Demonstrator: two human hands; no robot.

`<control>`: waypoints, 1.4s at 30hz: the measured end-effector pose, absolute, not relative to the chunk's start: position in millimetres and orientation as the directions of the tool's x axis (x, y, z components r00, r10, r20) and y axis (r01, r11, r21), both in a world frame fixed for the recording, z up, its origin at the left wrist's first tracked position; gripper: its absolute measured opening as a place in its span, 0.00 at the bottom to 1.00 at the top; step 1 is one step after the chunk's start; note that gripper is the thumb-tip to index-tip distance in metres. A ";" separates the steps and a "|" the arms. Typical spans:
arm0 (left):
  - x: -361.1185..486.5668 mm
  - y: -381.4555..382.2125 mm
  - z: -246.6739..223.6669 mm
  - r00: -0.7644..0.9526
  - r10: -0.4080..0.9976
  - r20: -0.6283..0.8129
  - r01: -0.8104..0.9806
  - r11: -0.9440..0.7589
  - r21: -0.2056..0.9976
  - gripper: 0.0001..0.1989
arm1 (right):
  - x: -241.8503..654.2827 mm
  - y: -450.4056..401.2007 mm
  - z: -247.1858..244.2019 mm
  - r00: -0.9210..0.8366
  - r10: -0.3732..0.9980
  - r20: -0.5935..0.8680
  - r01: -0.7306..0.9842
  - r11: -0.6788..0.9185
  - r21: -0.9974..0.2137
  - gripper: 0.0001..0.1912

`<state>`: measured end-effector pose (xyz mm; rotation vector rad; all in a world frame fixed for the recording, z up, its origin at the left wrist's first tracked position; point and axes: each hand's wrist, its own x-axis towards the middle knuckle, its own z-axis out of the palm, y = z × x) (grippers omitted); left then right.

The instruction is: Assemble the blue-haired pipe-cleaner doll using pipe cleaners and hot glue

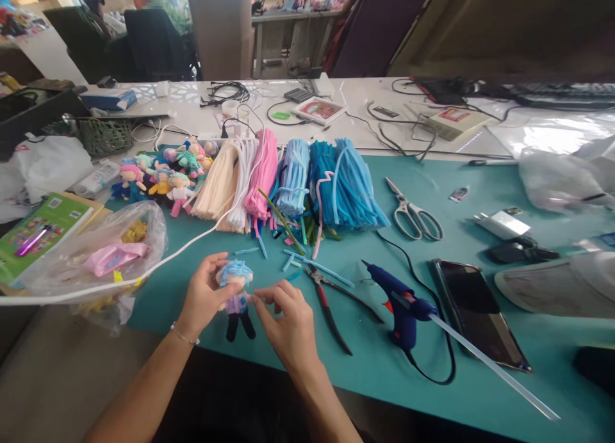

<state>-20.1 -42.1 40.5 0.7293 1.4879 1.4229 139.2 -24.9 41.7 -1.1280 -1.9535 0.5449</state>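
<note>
My left hand (205, 294) is closed round a small pipe-cleaner doll (236, 304), its thumb across the doll just below the head. The doll has light-blue hair, a lilac top and black legs that hang down over the green mat. With thumb and forefinger my right hand (283, 318) pinches the doll's arm on its right side. Just right of that hand lie red-and-black pliers (329, 308), jaws toward the back. Short blue pipe-cleaner offcuts (293, 260) are scattered behind my hands.
Bundles of pipe cleaners (346, 180) line the mat's back, beside a heap of finished dolls (166, 174). Scissors (414, 216), a blue glue gun (401, 302) with a long glue stick and a phone (480, 312) lie right. A white cable (192, 241) crosses the left, over a plastic bag (154, 228).
</note>
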 end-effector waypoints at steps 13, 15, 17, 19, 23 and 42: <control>-19.0 -46.0 43.7 -0.348 0.895 -0.280 -0.236 0.206 0.950 0.28 | 132.1 -23.1 44.0 -0.237 0.892 0.384 0.571 0.448 -0.688 0.08; -17.8 -46.6 42.5 -0.349 0.898 -0.267 -0.225 0.196 0.954 0.28 | 131.3 -22.4 44.6 -0.236 0.903 0.359 0.578 0.427 -0.695 0.08; -16.7 -47.3 40.2 -0.356 0.906 -0.229 -0.209 0.162 0.964 0.27 | 130.4 -21.3 45.1 -0.237 0.913 0.334 0.576 0.408 -0.708 0.08; -15.7 -48.5 37.1 -0.364 0.912 -0.190 -0.184 0.130 0.974 0.27 | 129.2 -20.3 44.9 -0.233 0.922 0.310 0.571 0.387 -0.724 0.08; -13.1 -52.1 31.2 -0.390 0.909 -0.143 -0.103 0.111 0.988 0.27 | 125.7 -19.1 42.4 -0.199 0.941 0.274 0.581 0.339 -0.740 0.08; -13.5 -52.0 47.1 -0.146 0.865 -0.480 -0.608 0.304 0.734 0.26 | 159.8 -29.4 13.2 -0.246 0.929 0.275 0.876 0.335 -0.348 0.08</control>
